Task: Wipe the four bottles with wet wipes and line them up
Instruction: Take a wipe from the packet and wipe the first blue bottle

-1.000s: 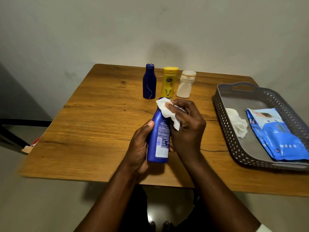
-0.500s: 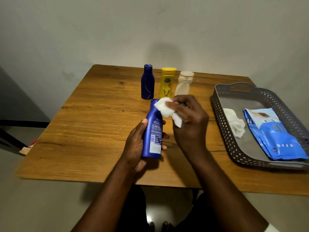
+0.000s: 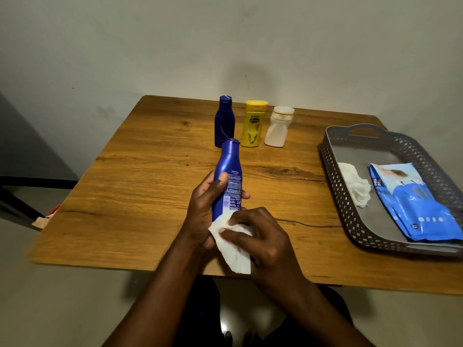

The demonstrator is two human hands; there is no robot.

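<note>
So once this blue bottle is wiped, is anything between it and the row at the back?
Nothing visible. The blue bottle is in the left hand, and bare table lies between it and the dark blue bottle, yellow bottle and white bottle.

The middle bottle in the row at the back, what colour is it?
Yellow, cap included: the middle bottle, clearest in the head view.

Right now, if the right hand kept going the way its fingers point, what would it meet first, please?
The right hand, holding the wipe, points left, so it would probably meet the blue bottle's base and the left hand gripping it; the wipe already seems to touch there.
</note>
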